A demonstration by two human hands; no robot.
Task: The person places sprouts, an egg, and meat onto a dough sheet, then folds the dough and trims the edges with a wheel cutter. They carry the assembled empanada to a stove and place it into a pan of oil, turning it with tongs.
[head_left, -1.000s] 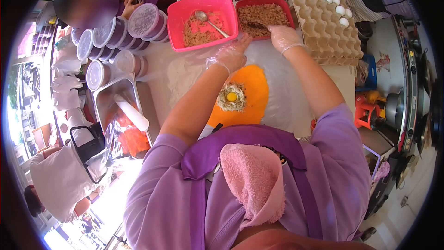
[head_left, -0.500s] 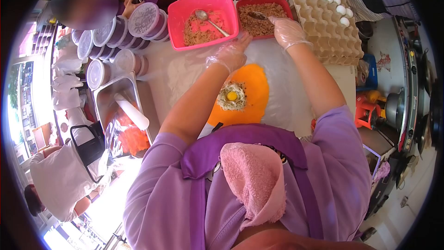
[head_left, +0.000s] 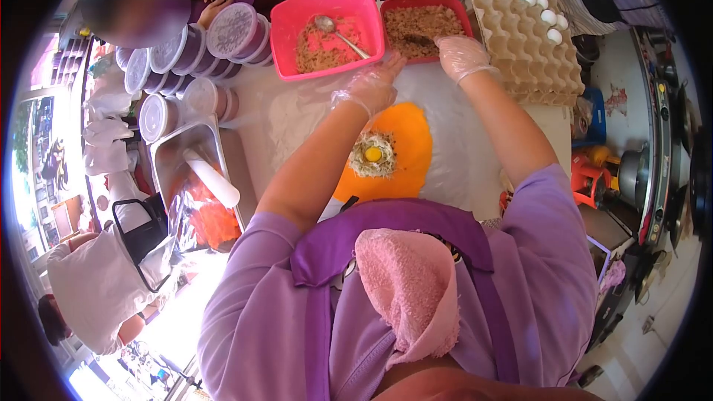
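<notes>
My right hand [head_left: 462,57], in a clear plastic glove, is closed on a spoon [head_left: 420,41] whose bowl is down in brown ground filling. That filling lies in a red container [head_left: 469,22]. My left hand [head_left: 370,85], gloved too, reaches toward the container's near left corner with fingers stretched out; whether it touches is hard to tell. Nearer me, a flat orange dough sheet [head_left: 413,141] lies on the plastic-covered table, partly behind my left forearm. On it sits a mound of pale shreds [head_left: 370,169] with a raw egg yolk [head_left: 373,154] in its middle.
A pink tub [head_left: 282,44] with a second spoon [head_left: 347,41] in shredded filling stands left of the red container. Egg trays [head_left: 520,52] with several white eggs are at right. Lidded tubs [head_left: 171,52] are stacked at left, near another person [head_left: 212,7] and a metal tray [head_left: 215,130].
My right hand has lowered and tipped the spoon, so its bowl now sits in the brown filling. The left hand has hardly moved.
</notes>
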